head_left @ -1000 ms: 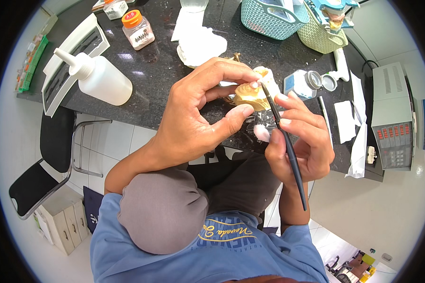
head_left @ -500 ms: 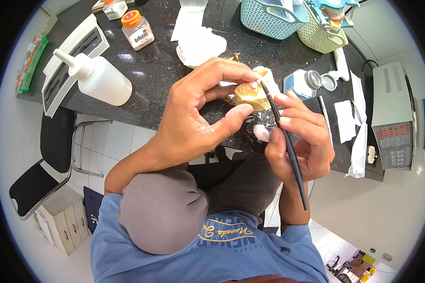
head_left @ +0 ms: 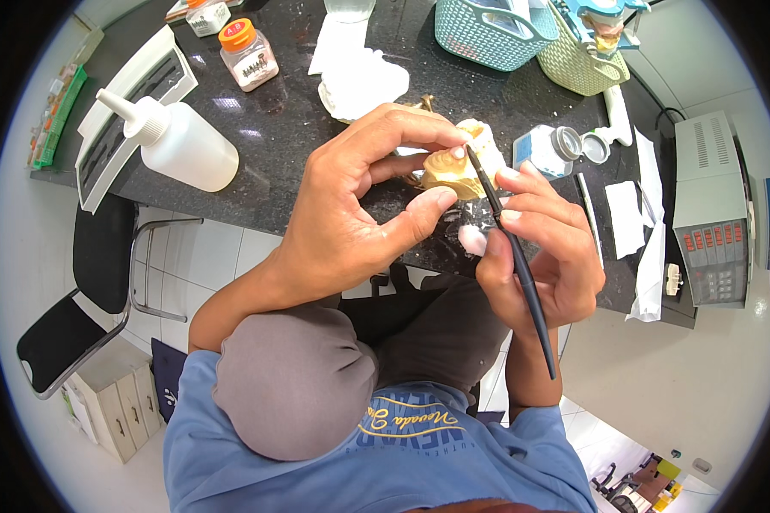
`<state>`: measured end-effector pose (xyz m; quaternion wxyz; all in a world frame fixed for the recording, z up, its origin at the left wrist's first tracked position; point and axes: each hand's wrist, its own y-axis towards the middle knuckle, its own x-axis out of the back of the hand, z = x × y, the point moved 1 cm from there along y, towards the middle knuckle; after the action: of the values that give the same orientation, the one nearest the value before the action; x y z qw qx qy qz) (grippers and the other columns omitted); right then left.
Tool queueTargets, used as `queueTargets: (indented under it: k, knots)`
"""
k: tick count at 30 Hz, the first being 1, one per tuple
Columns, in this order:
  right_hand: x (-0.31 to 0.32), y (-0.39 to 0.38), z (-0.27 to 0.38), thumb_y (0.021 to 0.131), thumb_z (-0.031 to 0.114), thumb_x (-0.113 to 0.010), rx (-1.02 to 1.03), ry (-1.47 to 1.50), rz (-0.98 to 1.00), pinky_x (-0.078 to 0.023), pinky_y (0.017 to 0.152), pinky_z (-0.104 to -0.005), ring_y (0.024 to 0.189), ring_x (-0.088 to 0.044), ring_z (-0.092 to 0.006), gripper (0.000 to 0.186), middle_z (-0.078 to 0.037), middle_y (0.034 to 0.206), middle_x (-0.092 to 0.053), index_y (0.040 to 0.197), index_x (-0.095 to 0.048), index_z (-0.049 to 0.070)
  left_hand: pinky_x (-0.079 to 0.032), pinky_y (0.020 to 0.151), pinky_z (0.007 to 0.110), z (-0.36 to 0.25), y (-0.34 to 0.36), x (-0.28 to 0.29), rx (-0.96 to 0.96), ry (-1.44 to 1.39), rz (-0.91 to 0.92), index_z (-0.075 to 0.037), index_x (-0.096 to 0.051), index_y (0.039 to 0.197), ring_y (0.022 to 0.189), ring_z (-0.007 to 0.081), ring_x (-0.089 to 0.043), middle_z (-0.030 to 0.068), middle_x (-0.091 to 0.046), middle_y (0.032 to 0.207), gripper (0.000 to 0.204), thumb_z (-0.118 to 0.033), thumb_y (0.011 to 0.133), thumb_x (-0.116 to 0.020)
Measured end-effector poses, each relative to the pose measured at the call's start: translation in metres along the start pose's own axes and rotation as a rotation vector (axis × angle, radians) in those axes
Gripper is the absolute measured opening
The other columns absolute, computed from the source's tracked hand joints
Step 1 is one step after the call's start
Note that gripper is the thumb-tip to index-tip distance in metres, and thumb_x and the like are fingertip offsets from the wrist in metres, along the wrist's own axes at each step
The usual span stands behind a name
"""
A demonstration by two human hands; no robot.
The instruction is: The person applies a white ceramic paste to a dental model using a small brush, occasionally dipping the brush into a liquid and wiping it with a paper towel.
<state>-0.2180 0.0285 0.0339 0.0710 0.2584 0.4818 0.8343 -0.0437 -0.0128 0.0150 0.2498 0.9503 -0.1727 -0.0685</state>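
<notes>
A yellow plaster dental cast [head_left: 453, 173] is in the curved fingers of my left hand [head_left: 351, 188]. The index fingertip reaches its top, and the thumb tip lies by its near left side. My right hand [head_left: 543, 256] pinches a slim, dark-handled brush [head_left: 529, 286], held slanting with its handle end toward me. Its fine tip meets a small pale piece on top of the cast, close to my left index fingertip. Just below the cast, a pinkish-white blob [head_left: 472, 240] sits on a clear, shiny surface. Fingers hide part of the cast's left side.
An uncapped jar [head_left: 546, 152] stands right of the cast. Crumpled white tissue [head_left: 364, 84] lies behind my left hand. A squeeze bottle [head_left: 188, 145] and an orange-lidded jar [head_left: 250, 56] stand left. Baskets [head_left: 496, 34] are at the back; a grey control unit [head_left: 712, 214] is far right.
My right hand has shifted very slightly left, and the brush with it. The tip moved a little left across the top of the cast. My left hand is almost still.
</notes>
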Motion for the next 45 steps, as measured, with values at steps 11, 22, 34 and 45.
queueTargets:
  k: [11, 22, 34, 45]
  knots:
    - [0.0, 0.0, 0.001, 0.068, -0.006, -0.071, 0.008, -0.009, -0.009, -0.055, 0.084, -0.0471, 0.083, -0.07, -0.0307, 0.023, -0.014, 0.079, -0.067, 0.089, -0.062, 0.001, -0.046, 0.098, 0.035, -0.003, -0.001, 0.002, 0.053, -0.014, 0.058, 0.003, -0.054, 0.117, 0.113, 0.02, -0.055, 0.0132, -0.052, 0.118, 0.035, -0.002, 0.083, -0.062]
    - [0.012, -0.01, 0.012, 0.078, -0.003, -0.067, -0.12, 0.141, -0.2, -0.058, 0.079, -0.0401, 0.084, -0.068, -0.0298, 0.024, -0.019, 0.09, -0.063, 0.101, -0.059, -0.003, -0.05, 0.094, 0.033, -0.004, -0.001, 0.0, 0.034, -0.009, 0.017, 0.003, -0.057, 0.114, 0.109, 0.0193, -0.058, 0.0124, -0.055, 0.115, 0.034, 0.0, 0.082, -0.064]
    - [0.052, -0.046, 0.029, 0.081, -0.005, -0.063, -0.841, 0.248, 0.003, -0.053, 0.064, -0.0223, 0.072, -0.066, -0.0117, 0.01, -0.009, 0.08, -0.065, 0.091, -0.061, -0.004, -0.047, 0.097, 0.036, -0.001, -0.001, 0.001, 0.012, 0.038, 0.055, 0.008, -0.05, 0.122, 0.113, 0.0223, -0.056, 0.0185, -0.055, 0.121, 0.038, -0.002, 0.087, -0.06]
    - [0.05, -0.048, 0.02, 0.078, -0.005, -0.065, -0.874, 0.186, 0.076, -0.052, 0.064, -0.0209, 0.07, -0.066, -0.01, 0.01, -0.009, 0.077, -0.067, 0.088, -0.064, -0.005, -0.044, 0.099, 0.034, 0.001, -0.001, 0.002, 0.012, 0.054, 0.061, 0.007, -0.05, 0.123, 0.115, 0.0212, -0.054, 0.0164, -0.056, 0.12, 0.039, -0.004, 0.087, -0.061]
